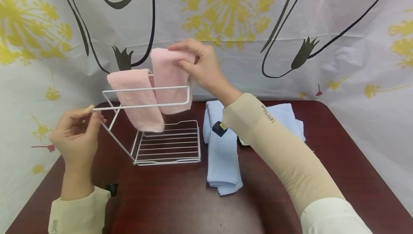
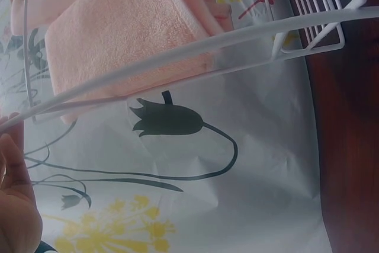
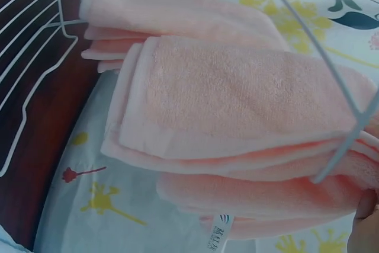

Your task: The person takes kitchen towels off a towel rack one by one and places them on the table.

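A white wire rack [image 1: 145, 106] stands on the table, its upper frame rising above a slatted base. With thumb and fingers my left hand [image 1: 77, 130] pinches the rack's upper left corner. Two folded pink towels hang over the upper bars: the left towel [image 1: 135, 99] drapes down at a slant, and the right towel [image 1: 171, 72] hangs beside it. My right hand [image 1: 200, 61] pinches the top of the right towel between thumb and fingers. In the right wrist view, the right towel [image 3: 237, 99] shows several layers and a white tag [image 3: 219, 234].
A folded light blue towel [image 1: 222, 162] lies just right of the rack's base. Another blue towel [image 1: 287, 117] lies behind my right forearm. The dark red table [image 1: 161, 198] ends against a patterned curtain [image 1: 232, 65] at the back.
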